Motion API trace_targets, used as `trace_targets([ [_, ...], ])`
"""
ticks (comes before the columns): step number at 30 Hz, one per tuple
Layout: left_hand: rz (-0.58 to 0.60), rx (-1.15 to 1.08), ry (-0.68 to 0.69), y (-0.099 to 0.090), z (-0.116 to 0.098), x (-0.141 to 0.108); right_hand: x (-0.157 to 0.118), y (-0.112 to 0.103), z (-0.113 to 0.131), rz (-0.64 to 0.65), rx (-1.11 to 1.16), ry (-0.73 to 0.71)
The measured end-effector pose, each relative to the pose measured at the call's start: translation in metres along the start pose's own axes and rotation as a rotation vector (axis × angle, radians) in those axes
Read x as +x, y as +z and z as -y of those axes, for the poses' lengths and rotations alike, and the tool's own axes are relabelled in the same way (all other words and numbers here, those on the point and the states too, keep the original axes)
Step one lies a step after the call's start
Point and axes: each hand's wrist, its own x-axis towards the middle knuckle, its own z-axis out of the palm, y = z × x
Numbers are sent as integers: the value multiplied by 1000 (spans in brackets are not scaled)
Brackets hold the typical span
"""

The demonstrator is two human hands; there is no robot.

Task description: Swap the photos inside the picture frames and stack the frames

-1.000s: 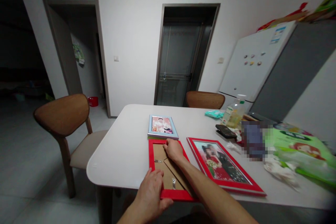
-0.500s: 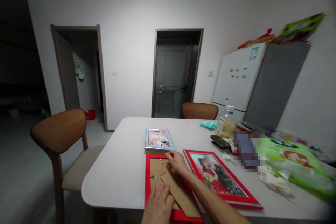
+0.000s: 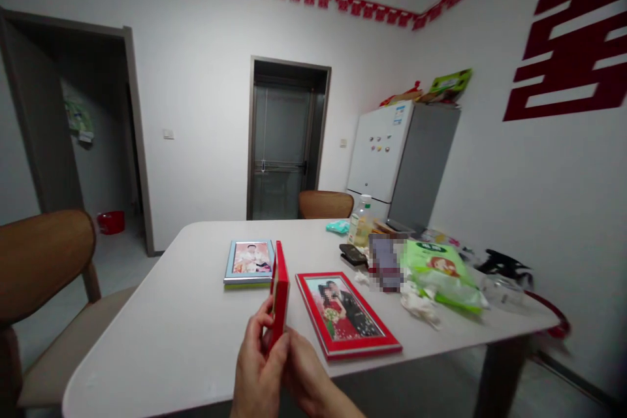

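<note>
Red bunting and a large red double-happiness cutout (image 3: 563, 55) decorate the white walls (image 3: 210, 78) of a room with a refrigerator (image 3: 375, 144), above a white table (image 3: 157, 346). At its near edge, a person holds a red picture frame (image 3: 281, 294) upright, nearly edge-on to the camera, in what looks like a moment of handling or turning. Any shift from this pose would seem to call for steady support along its slim sides. The left hand (image 3: 257, 362) is clamped on the lower part, fingers on the left side and thumb at the near edge. The right hand (image 3: 306, 369) is close against the lower right, wrist angled inward; its fingers are largely hidden, so its grip cannot be told. A blue-framed portrait (image 3: 249, 260) lies beyond, and a red-framed couple's photograph (image 3: 347, 315) lies to the right.
</note>
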Motion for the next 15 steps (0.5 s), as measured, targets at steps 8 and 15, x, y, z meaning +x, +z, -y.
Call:
trace_targets([
  [8,129,-353,-104,37,2,30,22,-109,67,-331,-398,-45],
  [15,222,181,-244,91,49,21,40,-198,99,-491,-1087,-4],
])
